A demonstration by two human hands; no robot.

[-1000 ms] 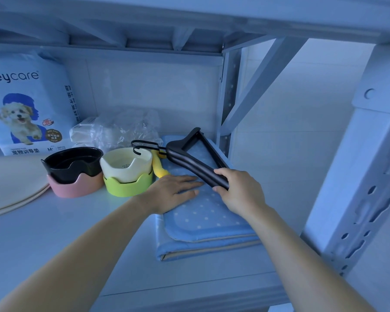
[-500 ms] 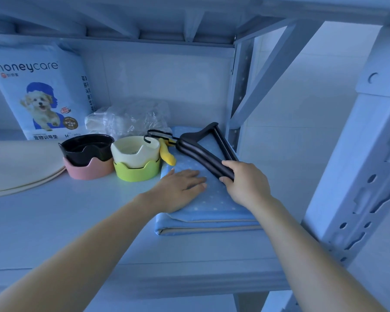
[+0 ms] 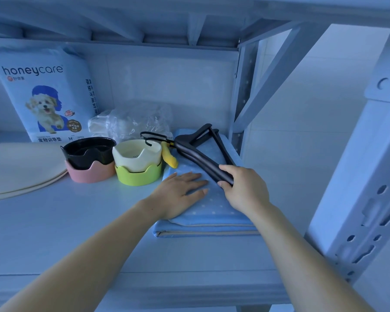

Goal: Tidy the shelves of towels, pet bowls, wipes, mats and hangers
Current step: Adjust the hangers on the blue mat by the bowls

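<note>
Gripping black hangers by the near end, right hand; left hand flat on blue mat just beside.

The shelf looks like painted metal, smooth and matt; its post at 3 o'clock is the same, punched with holes; the black hangers are smooth with a soft sheen, seemingly plastic; the folded mat beneath is matt dotted blue cloth; at 10 o'clock the black bowl, pink bowl, cream bowl and green bowl are glossy; the pad pack at 11 is shiny printed film; the clear wrap is crinkled plastic.
</note>
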